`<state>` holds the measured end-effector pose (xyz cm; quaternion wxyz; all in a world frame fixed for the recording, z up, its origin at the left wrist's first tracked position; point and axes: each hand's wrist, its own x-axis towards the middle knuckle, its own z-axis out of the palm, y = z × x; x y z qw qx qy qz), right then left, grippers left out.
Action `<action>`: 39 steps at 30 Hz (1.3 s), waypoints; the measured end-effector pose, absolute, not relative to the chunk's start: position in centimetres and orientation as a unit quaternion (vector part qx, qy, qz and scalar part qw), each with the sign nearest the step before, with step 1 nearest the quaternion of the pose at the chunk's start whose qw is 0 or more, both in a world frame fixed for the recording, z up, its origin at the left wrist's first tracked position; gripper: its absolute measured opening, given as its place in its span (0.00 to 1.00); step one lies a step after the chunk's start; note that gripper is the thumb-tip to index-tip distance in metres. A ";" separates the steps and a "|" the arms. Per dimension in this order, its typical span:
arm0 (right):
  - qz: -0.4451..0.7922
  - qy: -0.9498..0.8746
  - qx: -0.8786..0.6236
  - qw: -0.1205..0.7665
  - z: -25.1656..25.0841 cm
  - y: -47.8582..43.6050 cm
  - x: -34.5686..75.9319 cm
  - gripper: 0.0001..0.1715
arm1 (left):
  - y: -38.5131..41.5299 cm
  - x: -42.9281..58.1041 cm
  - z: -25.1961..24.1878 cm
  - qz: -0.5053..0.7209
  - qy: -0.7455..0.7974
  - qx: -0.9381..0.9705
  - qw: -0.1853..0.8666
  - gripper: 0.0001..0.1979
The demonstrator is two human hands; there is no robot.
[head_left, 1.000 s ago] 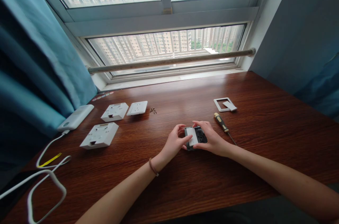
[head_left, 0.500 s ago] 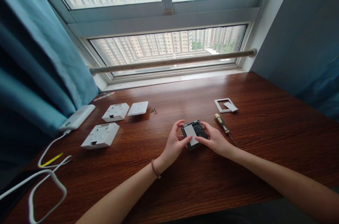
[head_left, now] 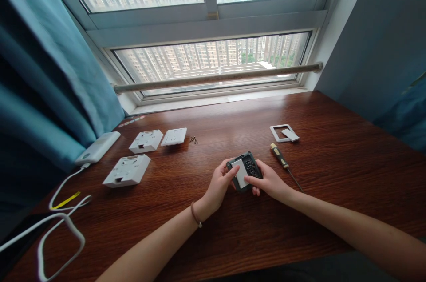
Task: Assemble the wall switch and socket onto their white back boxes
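Observation:
A dark switch module (head_left: 245, 170) with one white rocker key on its left half is held just above the wooden desk (head_left: 233, 237). My left hand (head_left: 218, 186) grips its left edge, thumb pressed on the white key. My right hand (head_left: 270, 180) grips its right edge with fingers curled under it. A yellow-and-black screwdriver (head_left: 281, 159) lies just right of my right hand. Farther back sit a white frame (head_left: 278, 133) and a loose white key (head_left: 289, 135) lying across its corner.
At the left of the desk lie two white back boxes (head_left: 127, 169) (head_left: 145, 141), a white socket plate (head_left: 174, 136), small screws (head_left: 193, 140), a white power bank (head_left: 97, 147) and looped white cable (head_left: 56, 228). A blue curtain hangs at left; the window sill runs behind.
Both hands have tilted the module up off the desk and turned it slightly. My left thumb now presses the white key, and my right fingers have slid under the right edge.

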<state>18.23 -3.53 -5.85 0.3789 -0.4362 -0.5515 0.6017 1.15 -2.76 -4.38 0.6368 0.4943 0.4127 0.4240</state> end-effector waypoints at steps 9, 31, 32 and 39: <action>0.577 -0.575 -0.459 0.354 -5.4 -3.9 18.1 0.19 | -2.3 1.1 -4.8 0.419 0.380 0.539 0.624 0.18; 0.596 -0.554 -0.471 0.341 -5.5 -3.7 18.2 0.19 | -2.2 1.0 -4.9 0.399 0.386 0.518 0.650 0.21; 0.597 -0.554 -0.470 0.340 -5.6 -3.7 18.2 0.19 | -2.2 1.0 -4.8 0.399 0.386 0.519 0.650 0.21; 0.603 -0.553 -0.461 0.346 -6.0 -3.6 18.3 0.20 | -2.0 1.0 -5.0 0.398 0.395 0.533 0.634 0.20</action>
